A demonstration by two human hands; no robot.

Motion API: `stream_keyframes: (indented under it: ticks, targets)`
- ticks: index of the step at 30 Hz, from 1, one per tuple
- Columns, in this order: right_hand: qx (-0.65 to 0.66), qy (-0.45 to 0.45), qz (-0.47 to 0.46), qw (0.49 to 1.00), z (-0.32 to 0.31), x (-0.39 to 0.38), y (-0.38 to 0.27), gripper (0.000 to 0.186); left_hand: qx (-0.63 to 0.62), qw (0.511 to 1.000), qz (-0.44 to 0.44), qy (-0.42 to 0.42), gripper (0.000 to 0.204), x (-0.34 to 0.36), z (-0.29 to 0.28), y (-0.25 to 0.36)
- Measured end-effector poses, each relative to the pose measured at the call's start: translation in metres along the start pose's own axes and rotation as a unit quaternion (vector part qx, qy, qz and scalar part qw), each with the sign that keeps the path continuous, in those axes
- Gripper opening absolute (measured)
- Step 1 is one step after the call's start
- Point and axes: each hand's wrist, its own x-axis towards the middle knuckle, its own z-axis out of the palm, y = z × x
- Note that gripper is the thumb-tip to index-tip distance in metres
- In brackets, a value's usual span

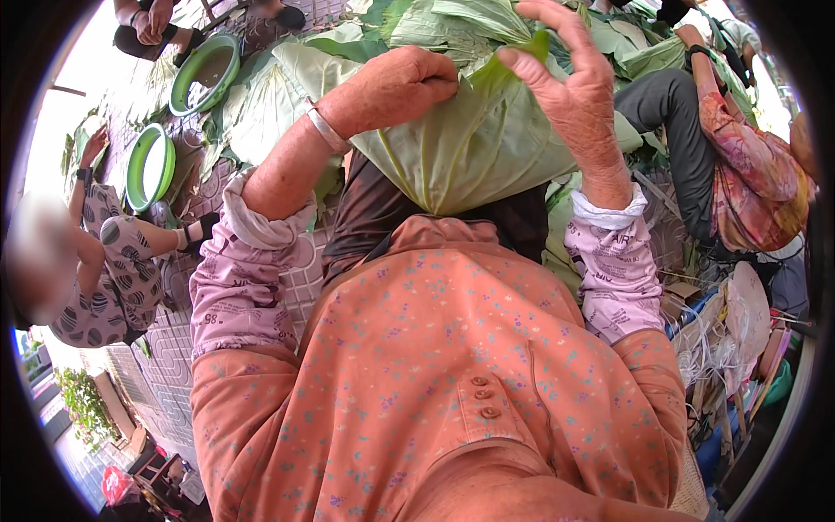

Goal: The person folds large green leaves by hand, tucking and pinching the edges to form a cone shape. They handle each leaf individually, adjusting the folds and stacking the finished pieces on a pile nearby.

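Observation:
A large pale green lotus leaf (452, 161) lies across my lap with its veins fanning out. My left hand (404, 83), with a silver bracelet at its wrist, is closed, its fingers curled in and pinching the leaf's upper edge. On the other side, my right hand (574, 91) is raised with thumb and fingers apart. Its thumb is close to a brighter green, upturned tip of the leaf; whether they touch I cannot tell. More lotus leaves (426, 30) are heaped just beyond my hands, partly hidden by them.
Two green basins (150, 167) stand on the paved ground (170, 348) at the left. A person in patterned clothes (109, 270) sits near them. Another person in a pink floral top (752, 174) sits close on my right. Bundled strings and odds and ends (718, 339) lie at lower right.

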Motion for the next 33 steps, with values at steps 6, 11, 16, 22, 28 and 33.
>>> stream_keyframes:
  ticks: [6,11,16,22,28,33]
  targets:
    - [0.089,-0.061,-0.081,0.991,0.002,-0.017,-0.020,0.020,0.009,0.999,0.023,0.035,0.015,0.000,0.005,-0.004]
    - [-0.008,-0.213,0.104,0.971,0.014,-0.038,-0.005,0.016,-0.012,1.000,-0.012,-0.001,0.015,-0.003,-0.001,0.004]
    - [0.006,-0.260,0.176,0.949,0.011,-0.035,-0.009,0.021,-0.029,1.000,0.000,-0.003,0.015,-0.005,0.000,0.002]
    - [0.014,-0.249,0.191,0.949,0.016,-0.039,-0.005,0.015,-0.040,0.998,0.005,-0.039,0.013,-0.005,-0.002,0.005]
    - [0.021,-0.231,0.192,0.953,0.018,-0.039,-0.005,0.011,-0.068,0.996,-0.004,-0.058,0.013,-0.006,-0.004,0.007]
    - [-0.006,-0.186,0.110,0.976,0.024,-0.041,0.000,0.006,-0.056,0.997,-0.020,-0.043,0.014,-0.005,-0.002,0.004]
